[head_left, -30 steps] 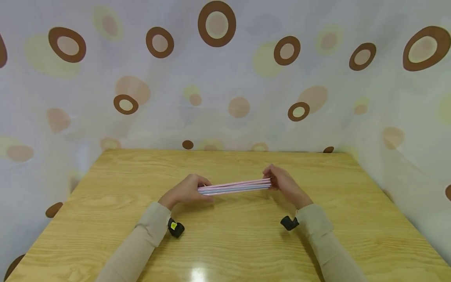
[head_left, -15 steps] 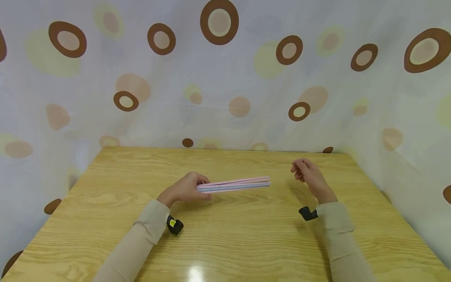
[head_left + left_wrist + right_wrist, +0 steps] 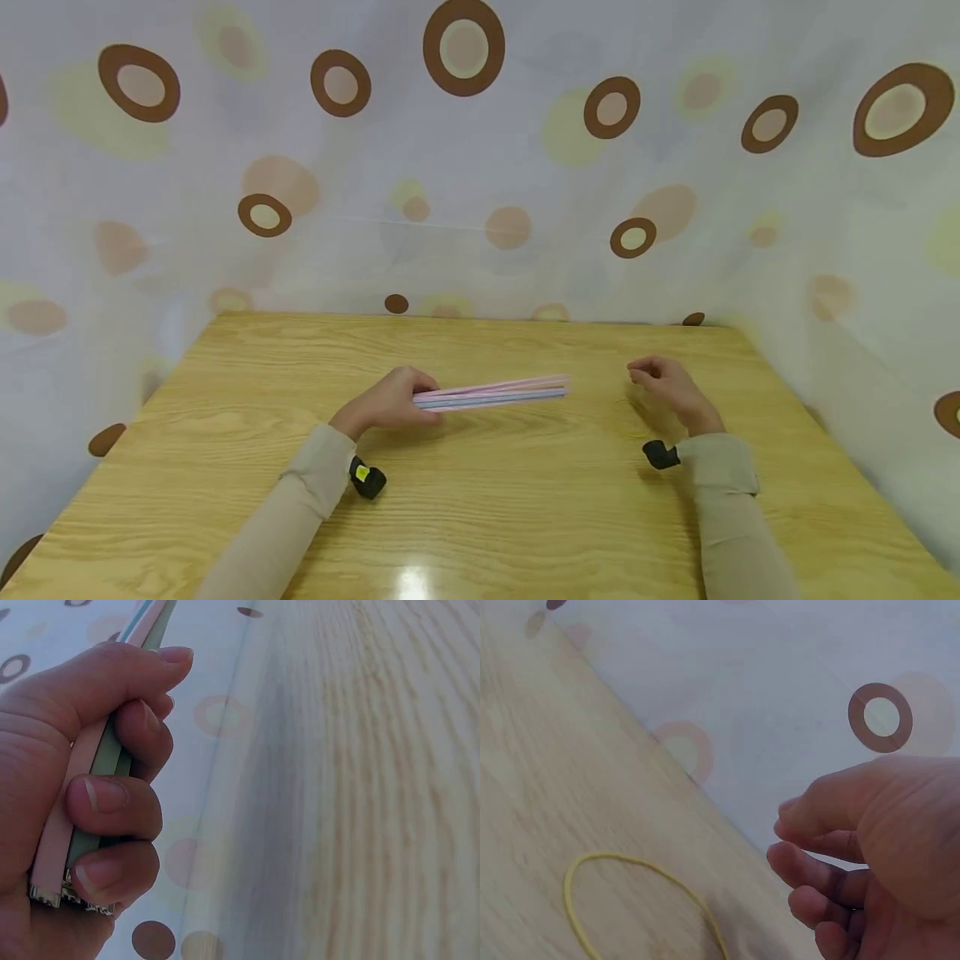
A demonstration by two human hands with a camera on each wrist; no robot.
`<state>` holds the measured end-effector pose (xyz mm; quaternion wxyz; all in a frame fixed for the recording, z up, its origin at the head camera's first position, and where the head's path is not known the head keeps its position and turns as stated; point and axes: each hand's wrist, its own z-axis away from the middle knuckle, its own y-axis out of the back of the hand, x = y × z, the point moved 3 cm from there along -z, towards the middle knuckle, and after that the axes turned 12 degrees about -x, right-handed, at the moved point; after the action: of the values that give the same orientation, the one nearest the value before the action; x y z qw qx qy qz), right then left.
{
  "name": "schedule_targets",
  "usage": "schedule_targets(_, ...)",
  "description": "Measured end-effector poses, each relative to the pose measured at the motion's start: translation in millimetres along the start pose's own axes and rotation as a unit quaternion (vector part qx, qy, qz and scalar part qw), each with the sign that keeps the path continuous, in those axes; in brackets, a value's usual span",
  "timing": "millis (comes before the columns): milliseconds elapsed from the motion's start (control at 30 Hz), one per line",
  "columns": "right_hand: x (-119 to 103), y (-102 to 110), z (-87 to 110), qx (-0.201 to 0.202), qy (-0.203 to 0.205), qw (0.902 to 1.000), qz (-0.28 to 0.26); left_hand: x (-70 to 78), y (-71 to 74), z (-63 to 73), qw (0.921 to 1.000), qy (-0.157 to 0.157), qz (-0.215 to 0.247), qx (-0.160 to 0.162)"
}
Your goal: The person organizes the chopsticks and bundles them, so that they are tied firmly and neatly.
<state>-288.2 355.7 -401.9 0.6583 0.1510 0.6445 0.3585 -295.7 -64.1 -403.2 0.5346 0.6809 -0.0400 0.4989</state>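
Observation:
My left hand (image 3: 390,402) grips one end of a bundle of slim pastel sticks (image 3: 495,394), pink and bluish, held above the table and pointing right. Up close in the left wrist view, pink and green sticks (image 3: 58,847) run through the curled fingers, their crinkled metallic ends sticking out at the bottom of the fist. A little beyond the bundle's free end, my right hand (image 3: 671,390) hovers with loosely bent fingers and nothing visible in them. Below it, a yellow rubber band (image 3: 622,857) appears to lie on the tabletop.
The wood-grain table (image 3: 480,517) spreads out under both hands. A pale curtain with brown ring patterns (image 3: 465,250) rises along its back and sides. Small black cameras (image 3: 367,481) are strapped at both wrists.
My right hand has left the bundle's right end and moved right, then slightly down. The yellow rubber band has come into sight below it. The left hand keeps its grip, almost still.

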Motion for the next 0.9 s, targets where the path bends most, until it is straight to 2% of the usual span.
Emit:
schedule_targets(167, 6.6, -4.1, -5.6, -0.007, -0.014, 0.9994, 0.031, -0.8, 1.5, -2.5, 1.0000, 0.005, 0.007, -0.003)
schedule_targets(300, 10.1, -5.5, -0.3, -0.029, 0.001, 0.9980, 0.056, 1.0, -2.4, -6.9, 0.9999, -0.006, 0.014, -0.008)
schedule_targets(467, 17.3, -5.4, 5.3, -0.031, 0.012, 0.9978, 0.058, -0.4, -6.7, -9.1, 0.9998, -0.013, 0.014, -0.010)
schedule_targets(767, 14.7, -11.5, 2.1, -0.036, 0.002, 0.9977, 0.057, -0.6, -2.5, -4.5, 0.9998, -0.015, 0.011, 0.001)
schedule_targets(900, 9.4, -17.9, -2.1, -0.044, 0.001, 0.9964, 0.072, -0.5, -0.1, 0.3, 0.9999, -0.002, 0.011, 0.000)
